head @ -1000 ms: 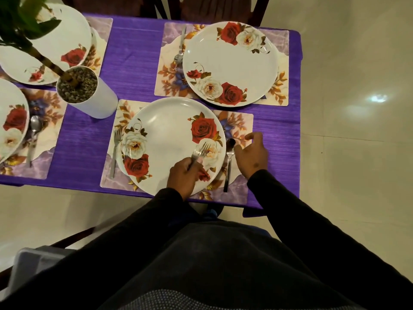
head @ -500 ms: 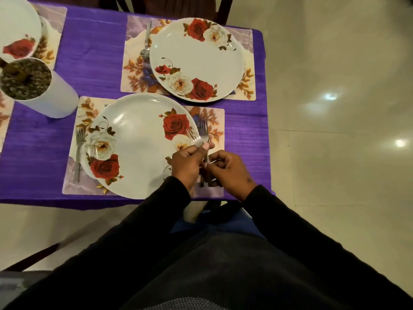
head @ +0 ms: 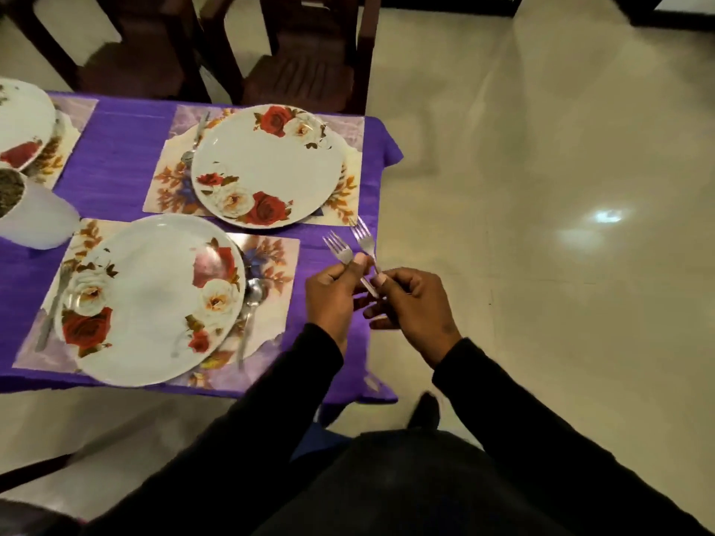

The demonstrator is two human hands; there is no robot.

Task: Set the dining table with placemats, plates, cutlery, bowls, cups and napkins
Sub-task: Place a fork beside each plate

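- Left hand (head: 333,294): raised over the near right corner of the table, thumb and fingers pinching the handle of one fork (head: 339,249), tines pointing up and away.
- Right hand (head: 412,303): just beside the left hand, fingers curled, thumb and forefinger gripping a second fork (head: 363,241); its tines stand slightly farther and to the right of the first. The two handles cross between the hands.
- Near plate (head: 151,299): white with red and cream roses, on a floral placemat (head: 276,265) at the near table edge.
- Near-setting fork (head: 54,303): lying on the mat, touching the plate's left rim.
- Spoon (head: 251,299): lying on the mat against the plate's right rim.
- Far plate (head: 267,166): same rose pattern, on its own placemat (head: 166,187); one cutlery piece (head: 193,141) at its left, kind unclear.
- Third plate (head: 21,125): partly cut off at far left.
- White pot (head: 35,218): left edge, filled with pebbles.
- Purple tablecloth (head: 116,156): covering the table.
- Dark chairs (head: 301,71): beyond the far side.
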